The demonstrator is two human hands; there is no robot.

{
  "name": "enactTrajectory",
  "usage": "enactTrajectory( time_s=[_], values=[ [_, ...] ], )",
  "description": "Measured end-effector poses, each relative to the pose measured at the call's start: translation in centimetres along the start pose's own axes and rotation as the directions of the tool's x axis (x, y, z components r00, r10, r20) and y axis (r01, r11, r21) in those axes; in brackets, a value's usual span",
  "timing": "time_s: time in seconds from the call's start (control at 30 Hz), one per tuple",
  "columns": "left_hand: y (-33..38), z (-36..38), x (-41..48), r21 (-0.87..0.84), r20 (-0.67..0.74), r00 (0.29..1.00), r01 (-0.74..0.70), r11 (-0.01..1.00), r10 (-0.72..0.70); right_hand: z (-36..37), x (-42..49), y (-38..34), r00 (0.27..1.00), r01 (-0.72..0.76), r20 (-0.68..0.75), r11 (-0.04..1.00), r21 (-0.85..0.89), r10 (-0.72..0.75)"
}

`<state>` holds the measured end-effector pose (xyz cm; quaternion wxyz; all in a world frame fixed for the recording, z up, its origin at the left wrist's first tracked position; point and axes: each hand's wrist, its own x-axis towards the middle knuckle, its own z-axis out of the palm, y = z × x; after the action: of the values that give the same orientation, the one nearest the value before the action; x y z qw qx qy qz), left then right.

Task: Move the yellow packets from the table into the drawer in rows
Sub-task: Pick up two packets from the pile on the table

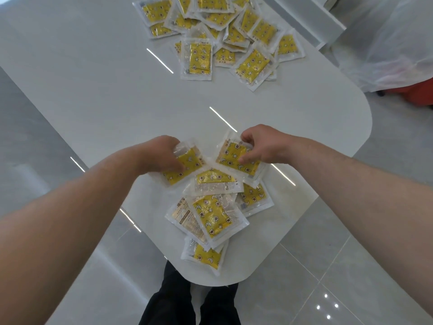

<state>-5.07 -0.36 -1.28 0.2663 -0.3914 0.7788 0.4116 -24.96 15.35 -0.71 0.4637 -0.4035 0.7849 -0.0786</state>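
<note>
Yellow packets (212,219): print unreadable | left hand (164,156) grips one | right hand (260,146) pinches another | white table (117,102)

A glossy floor of large pale grey tiles (346,285) surrounds the scene, mirroring ceiling lights as bright dots and streaks. A sheet of translucent white plastic film (389,45) drapes over something at the upper right, with a red object (419,95) showing beneath its lower edge. Black trouser legs (187,303) stand at the bottom.
</note>
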Motion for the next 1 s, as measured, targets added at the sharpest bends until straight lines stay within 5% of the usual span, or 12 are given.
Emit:
enactTrajectory(
  time_s=[0.37, 0.57, 1.0],
  values=[
    [-3.3, -0.3, 0.3, 0.051, -0.136, 0.988, 0.079, 0.996, -0.071, 4.4, 1.7, -3.8, 0.987, 0.164, 0.057, 0.935, -0.314, -0.153],
    [-4.0, -0.5, 0.4, 0.088, -0.166, 0.979, 0.137, 0.987, -0.121, 5.7, 2.5, -3.9, 0.986, 0.135, -0.005, 0.823, -0.552, -0.166],
    [-4.0, -1.0, 0.3, 0.069, -0.200, 0.977, 0.083, 0.994, -0.068, 6.1, 3.0, -4.1, 0.998, 0.052, 0.043, 0.905, -0.423, -0.037]
  ],
)
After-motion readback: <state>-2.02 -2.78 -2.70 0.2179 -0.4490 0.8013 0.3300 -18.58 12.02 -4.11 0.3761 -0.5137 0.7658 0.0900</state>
